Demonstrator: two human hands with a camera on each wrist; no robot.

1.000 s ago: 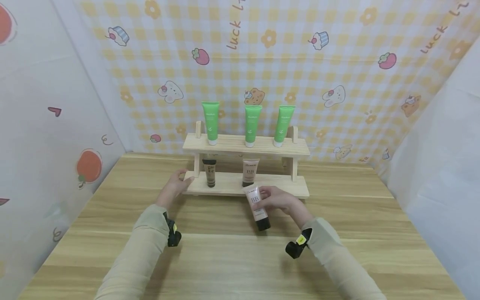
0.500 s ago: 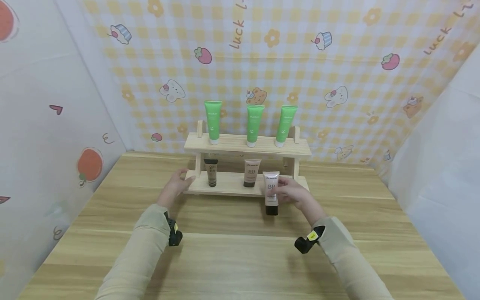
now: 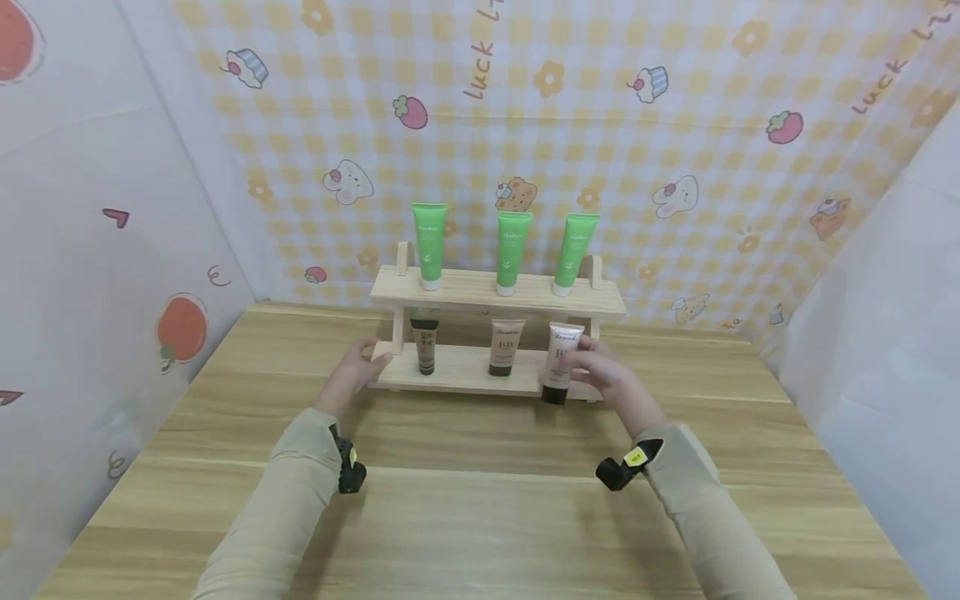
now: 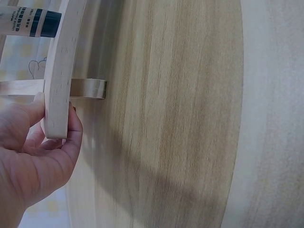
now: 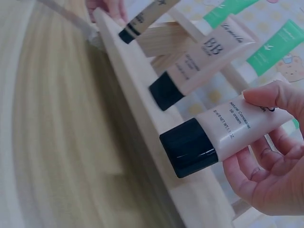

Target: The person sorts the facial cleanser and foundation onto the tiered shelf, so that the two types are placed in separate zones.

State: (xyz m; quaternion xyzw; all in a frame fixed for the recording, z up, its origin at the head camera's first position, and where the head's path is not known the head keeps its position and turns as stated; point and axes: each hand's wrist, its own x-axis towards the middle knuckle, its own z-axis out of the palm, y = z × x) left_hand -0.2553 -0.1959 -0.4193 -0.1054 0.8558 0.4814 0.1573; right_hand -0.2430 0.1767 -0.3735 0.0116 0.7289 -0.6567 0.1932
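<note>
A pink BB cream tube [image 3: 558, 379] with a black cap is held in my right hand [image 3: 603, 371], thumb on its front and fingers behind. It is nearly upright, cap down, at the right end of the lower shelf [image 3: 465, 379]; whether the cap touches the wood I cannot tell. My left hand [image 3: 354, 375] grips the left end of that shelf, thumb above and fingers below, as the left wrist view shows. A second pink BB cream tube [image 3: 505, 346] stands mid-shelf. Left of it stands a darker beige tube [image 3: 426, 348] with a black cap.
Three green tubes [image 3: 512, 250] with white caps stand along the upper shelf [image 3: 468, 289] of the wooden rack. The rack rests on a wood-grain table [image 3: 480, 517]. Behind it hangs a yellow checked cloth [image 3: 585, 142], and white sheets [image 3: 67, 208] flank both sides.
My right hand has carried the BB cream tube rightward and back, from before the middle tube to the lower shelf's right end. The tube has straightened from its tilt. My left hand stays put.
</note>
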